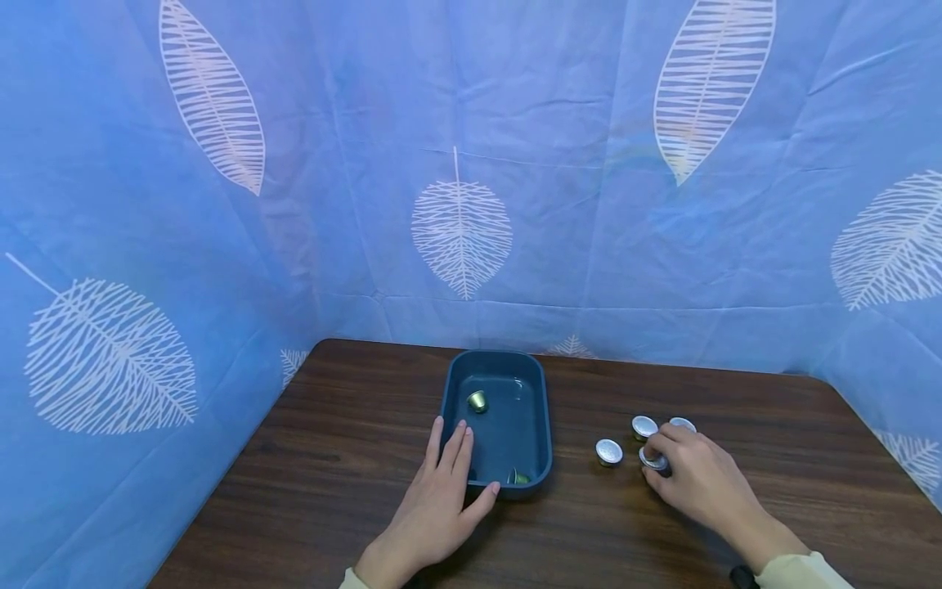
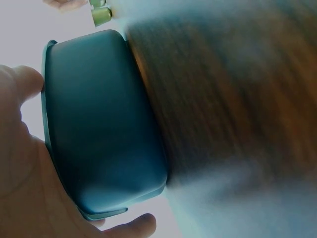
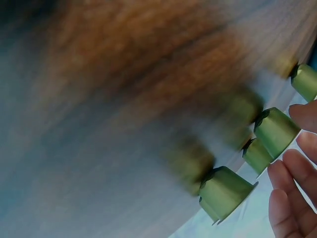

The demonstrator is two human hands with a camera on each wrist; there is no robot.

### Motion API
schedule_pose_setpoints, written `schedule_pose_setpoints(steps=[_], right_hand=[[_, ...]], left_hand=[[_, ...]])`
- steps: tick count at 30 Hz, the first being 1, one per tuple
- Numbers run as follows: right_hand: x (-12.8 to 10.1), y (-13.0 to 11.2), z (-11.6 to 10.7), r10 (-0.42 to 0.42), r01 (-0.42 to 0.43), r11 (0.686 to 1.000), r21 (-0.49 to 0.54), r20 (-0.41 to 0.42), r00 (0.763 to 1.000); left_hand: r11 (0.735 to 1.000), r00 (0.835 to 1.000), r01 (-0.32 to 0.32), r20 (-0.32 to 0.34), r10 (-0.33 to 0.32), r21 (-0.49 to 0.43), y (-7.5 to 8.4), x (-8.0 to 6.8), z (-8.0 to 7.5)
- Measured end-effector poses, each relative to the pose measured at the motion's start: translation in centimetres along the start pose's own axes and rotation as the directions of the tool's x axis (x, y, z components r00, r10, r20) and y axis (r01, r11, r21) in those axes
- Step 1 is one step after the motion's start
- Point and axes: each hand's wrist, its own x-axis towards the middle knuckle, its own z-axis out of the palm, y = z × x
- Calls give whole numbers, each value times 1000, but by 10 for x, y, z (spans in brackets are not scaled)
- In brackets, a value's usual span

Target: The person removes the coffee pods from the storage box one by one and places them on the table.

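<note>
My left hand (image 1: pixel 434 503) rests on the near left corner of a dark blue tray (image 1: pixel 548 409), its fingers extended over the rim. In the left wrist view, the thumb touches the rim of the tray (image 2: pixel 99 119). One green coffee capsule (image 1: pixel 477 401) lies inside towards the back, and another capsule (image 1: pixel 518 477) lies by the near wall. To the right, my right hand (image 1: pixel 702 474) pinches a silver-lidded coffee capsule (image 1: pixel 653 460) between thumb and fingers. That capsule (image 3: pixel 277 131) appears lid up in the right wrist view, near the tabletop.
Close to the right hand stand more lid-up capsules: one nearer the tray (image 1: pixel 608 451), one behind (image 1: pixel 644 426), and one partly hidden by the hand (image 1: pixel 683 424). The brown wooden table (image 1: pixel 353 409) ends at a blue leaf-patterned curtain (image 1: pixel 545 245).
</note>
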Motion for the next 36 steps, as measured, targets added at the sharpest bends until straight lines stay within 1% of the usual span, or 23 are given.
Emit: schedule_pose_setpoints(steps=[4,7,14,17,20,25,27,29,36], right_hand=[[0,-1,1,-28,28,1000,-1,-25,999],[-1,-2,1,-38,38,999,-1,-27,999],[-3,-5,0,-29,29,1000,-11,4,1000],[-4,-6,0,-26,26,1000,-17,-2,1000],[-4,-6,0,-40,39,999,-21,-30,999],[-3,-5,2,-100,98,995,-24,-129,987],[-1,-7,1,-123,121,992,-24,-156,980],[3,-11,-1,-140,138,990,-24,-166,976],[25,-32,-10,-158,158,987,-9,-136,978]], left_hand=[[1000,1000,0,-2,0,-4,0,0,0],[1000,1000,0,-1,0,-8,0,0,1],[1000,1000,1,0,-1,-13,-1,1,1],[1000,1000,1,5,-1,-13,-1,1,1],[1000,1000,0,7,0,-14,0,1,1],[1000,1000,-4,8,4,-18,-1,0,0],[1000,1000,-3,8,3,-19,-1,0,0],[1000,1000,-2,6,2,-18,-1,0,0],[1000,1000,5,7,-5,-13,-1,0,0]])
